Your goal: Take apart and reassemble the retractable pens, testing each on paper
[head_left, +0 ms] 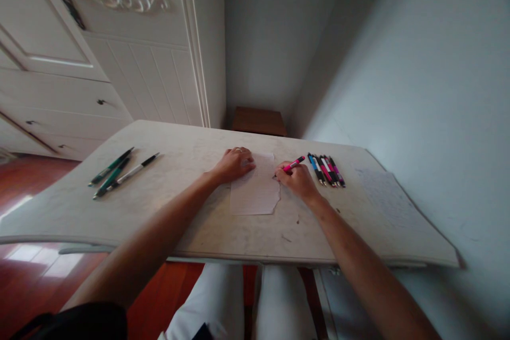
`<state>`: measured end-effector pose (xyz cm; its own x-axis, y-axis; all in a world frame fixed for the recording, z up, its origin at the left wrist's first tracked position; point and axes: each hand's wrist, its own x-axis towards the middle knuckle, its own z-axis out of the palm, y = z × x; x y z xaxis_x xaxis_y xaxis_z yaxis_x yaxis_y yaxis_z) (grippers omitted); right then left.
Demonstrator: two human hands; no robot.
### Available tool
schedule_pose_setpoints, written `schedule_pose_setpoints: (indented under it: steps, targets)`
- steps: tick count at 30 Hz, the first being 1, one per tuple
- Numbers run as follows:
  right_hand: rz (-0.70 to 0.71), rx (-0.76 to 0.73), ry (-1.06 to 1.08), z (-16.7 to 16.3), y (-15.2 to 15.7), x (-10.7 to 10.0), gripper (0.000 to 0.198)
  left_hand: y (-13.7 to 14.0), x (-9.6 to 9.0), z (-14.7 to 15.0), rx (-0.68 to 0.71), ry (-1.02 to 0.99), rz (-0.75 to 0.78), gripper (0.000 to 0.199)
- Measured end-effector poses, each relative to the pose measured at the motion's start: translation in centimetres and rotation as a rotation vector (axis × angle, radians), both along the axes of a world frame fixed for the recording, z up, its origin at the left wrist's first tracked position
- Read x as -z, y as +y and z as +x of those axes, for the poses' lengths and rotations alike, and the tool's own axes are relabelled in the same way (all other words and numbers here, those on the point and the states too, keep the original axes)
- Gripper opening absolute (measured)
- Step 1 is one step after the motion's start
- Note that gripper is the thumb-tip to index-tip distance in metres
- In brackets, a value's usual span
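A sheet of paper [253,196] with a torn lower right corner lies on the pale table [159,212]. My left hand [235,163], a ring on one finger, rests on the sheet's upper left side, its fingers laid down and gripping nothing. In my right hand [292,176] is a pink pen [295,164], held in a writing grip with its tip at the sheet's right edge. Faint marks show on the upper part of the paper. Just right of that hand, several pens [325,170] in mixed colours lie side by side.
Two green pens [113,176] and a white-and-black pen [135,170] lie at the table's left. Handwriting [386,196] covers a patch at the far right. A white cabinet [155,74] stands behind left, a wall [438,90] at right, and a brown wooden piece [258,119] behind the table.
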<state>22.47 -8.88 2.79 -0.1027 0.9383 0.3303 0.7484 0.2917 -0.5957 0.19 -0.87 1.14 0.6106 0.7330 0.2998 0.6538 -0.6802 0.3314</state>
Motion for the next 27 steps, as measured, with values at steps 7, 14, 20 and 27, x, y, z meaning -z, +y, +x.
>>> schedule_pose_setpoints:
  steps: [7,14,20,27]
  targets:
    - [-0.012,-0.023,0.012,0.1,0.03,0.12,0.024,0.0,-0.09,0.02,-0.009,0.006,-0.002,0.025]
    - [0.022,0.082,-0.079,0.4,0.06,-0.27,0.024,0.16,0.22,-0.08,0.0,-0.005,-0.007,0.027]
    - [-0.018,0.031,-0.015,0.23,-0.06,-0.37,0.025,0.08,0.14,0.0,-0.011,-0.006,-0.009,0.027]
    - [0.061,0.193,0.05,0.86,0.25,-0.07,0.026,-0.09,-0.17,0.06,-0.005,0.007,-0.008,0.026]
